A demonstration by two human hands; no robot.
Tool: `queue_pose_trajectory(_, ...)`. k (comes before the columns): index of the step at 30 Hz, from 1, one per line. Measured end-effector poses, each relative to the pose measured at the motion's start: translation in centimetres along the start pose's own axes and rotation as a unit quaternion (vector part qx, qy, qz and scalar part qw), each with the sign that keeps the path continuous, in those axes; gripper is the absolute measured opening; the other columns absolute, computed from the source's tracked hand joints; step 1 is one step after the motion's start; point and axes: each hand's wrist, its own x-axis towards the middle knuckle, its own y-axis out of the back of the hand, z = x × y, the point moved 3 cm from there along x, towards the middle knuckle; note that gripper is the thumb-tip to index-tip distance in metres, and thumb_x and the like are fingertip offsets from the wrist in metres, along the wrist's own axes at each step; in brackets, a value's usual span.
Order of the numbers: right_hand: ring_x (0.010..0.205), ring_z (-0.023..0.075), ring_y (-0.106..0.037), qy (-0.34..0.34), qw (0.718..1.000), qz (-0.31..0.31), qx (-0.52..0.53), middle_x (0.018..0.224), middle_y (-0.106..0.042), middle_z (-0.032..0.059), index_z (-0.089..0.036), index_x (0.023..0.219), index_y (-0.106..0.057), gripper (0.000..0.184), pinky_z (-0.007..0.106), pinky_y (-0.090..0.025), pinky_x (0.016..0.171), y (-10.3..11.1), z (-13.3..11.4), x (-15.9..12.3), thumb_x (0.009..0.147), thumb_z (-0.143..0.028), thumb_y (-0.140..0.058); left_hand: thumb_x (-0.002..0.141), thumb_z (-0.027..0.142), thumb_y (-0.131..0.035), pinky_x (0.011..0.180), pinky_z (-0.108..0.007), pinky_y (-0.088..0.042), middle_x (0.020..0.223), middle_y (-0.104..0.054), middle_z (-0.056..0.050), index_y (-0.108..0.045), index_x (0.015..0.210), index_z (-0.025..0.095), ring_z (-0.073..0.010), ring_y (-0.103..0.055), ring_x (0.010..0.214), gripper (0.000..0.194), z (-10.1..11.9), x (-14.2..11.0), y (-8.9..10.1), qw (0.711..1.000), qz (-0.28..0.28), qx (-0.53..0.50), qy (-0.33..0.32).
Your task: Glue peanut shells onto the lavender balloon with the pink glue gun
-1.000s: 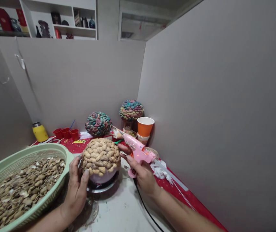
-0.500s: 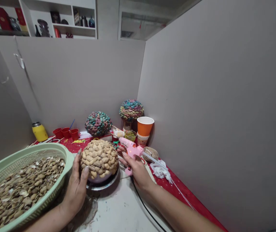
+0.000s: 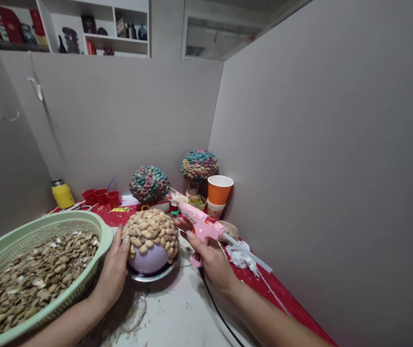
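Observation:
A round ball covered in peanut shells point(image 3: 152, 226) sits in a shallow metal dish point(image 3: 148, 278), with a bare lilac patch at its lower front. Flat against its left side lies my left hand point(image 3: 114, 262), fingers stretched upward and touching the shells. My right hand point(image 3: 208, 253) is wrapped round the grip of a pink hot glue gun point(image 3: 199, 221), to the right of the ball. The gun's nozzle points up and left, past the ball and apart from it. A clear glue stick point(image 3: 247, 253) juts from its back end, and a black cord point(image 3: 213, 301) hangs from the handle.
On the left stands a green plastic basket point(image 3: 99, 231) full of loose shells. Behind are two painted shell balls point(image 3: 149, 184), red cups point(image 3: 113, 198), a yellow jar point(image 3: 62, 194) and an orange paper cup point(image 3: 219, 192). Grey partitions point(image 3: 300, 144) rise at the back and sides.
The shell ball has turned, bringing much more of its bare lilac patch to the front. My left hand has slid slightly round its side. The view has shifted a little.

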Motion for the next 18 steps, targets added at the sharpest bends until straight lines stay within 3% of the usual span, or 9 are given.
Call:
queue_pose_trajectory(2,0.092,0.0272,-0.066,-0.014,1.0,-0.012,-0.019,0.107,-0.071,0.009,-0.02,0.113,-0.069,0.049,0.034,-0.056,0.07,-0.2,-0.3,-0.1,0.078,-0.055,-0.07,0.091,0.063,-0.033,0.12,-0.044,-0.007,0.159,-0.025,-0.012,-0.027,0.15,0.011,-0.0228,-0.017,0.147,0.079,0.1,-0.1,0.1,1.0,0.001,-0.002,0.007)
queue_pose_trajectory(4,0.09,0.0274,-0.066,-0.008,1.0,-0.008,-0.023,0.105,-0.071,0.0089,-0.02,0.113,-0.07,0.05,0.034,-0.056,0.069,-0.1,-0.3,-0.1,0.078,-0.056,-0.07,0.091,0.064,-0.033,0.12,-0.042,-0.006,0.159,-0.024,-0.01,-0.026,0.151,0.013,-0.022,-0.016,0.147,0.079,0.3,-0.5,0.2,1.0,0.0,-0.004,0.01)
queue_pose_trajectory(8,0.097,0.0287,-0.065,0.021,1.0,0.005,-0.016,0.1,-0.072,0.008,-0.021,0.11,-0.071,0.047,0.039,-0.053,0.084,0.3,0.3,0.2,0.08,-0.056,-0.069,0.089,0.064,-0.037,0.12,-0.042,-0.005,0.159,-0.024,-0.005,-0.026,0.151,0.019,-0.022,-0.015,0.147,0.077,0.5,-2.2,1.2,1.0,-0.014,-0.013,-0.001)
queue_pose_trajectory(13,0.113,0.0282,-0.059,0.04,0.999,-0.007,-0.007,0.114,-0.068,0.0076,-0.022,0.113,-0.068,0.039,0.041,-0.045,0.1,0.4,0.5,0.3,0.087,-0.051,-0.063,0.089,0.056,-0.045,0.117,-0.05,-0.011,0.155,-0.034,-0.001,-0.038,0.146,0.03,-0.0274,-0.025,0.145,0.063,-0.7,-5.5,3.6,0.999,-0.032,-0.037,-0.012)
queue_pose_trajectory(16,0.107,0.0281,-0.062,0.046,0.999,0.005,-0.013,0.113,-0.068,0.0085,-0.021,0.112,-0.066,0.04,0.042,-0.046,0.098,0.5,0.3,0.1,0.087,-0.052,-0.062,0.083,0.05,-0.06,0.109,-0.055,-0.032,0.148,-0.047,-0.003,-0.048,0.139,0.037,-0.0342,-0.046,0.132,0.059,-0.4,-7.2,4.6,0.992,-0.096,-0.082,-0.009)
queue_pose_trajectory(18,0.103,0.027,-0.064,0.059,0.998,0.016,-0.028,0.114,-0.067,0.0083,-0.021,0.108,-0.066,0.037,0.041,-0.047,0.096,0.7,0.1,-0.2,0.088,-0.052,-0.061,0.078,0.044,-0.067,0.094,-0.054,-0.051,0.137,-0.058,-0.007,-0.057,0.131,0.041,-0.0364,-0.064,0.111,0.054,0.5,-7.8,5.0,0.981,-0.153,-0.118,0.01)
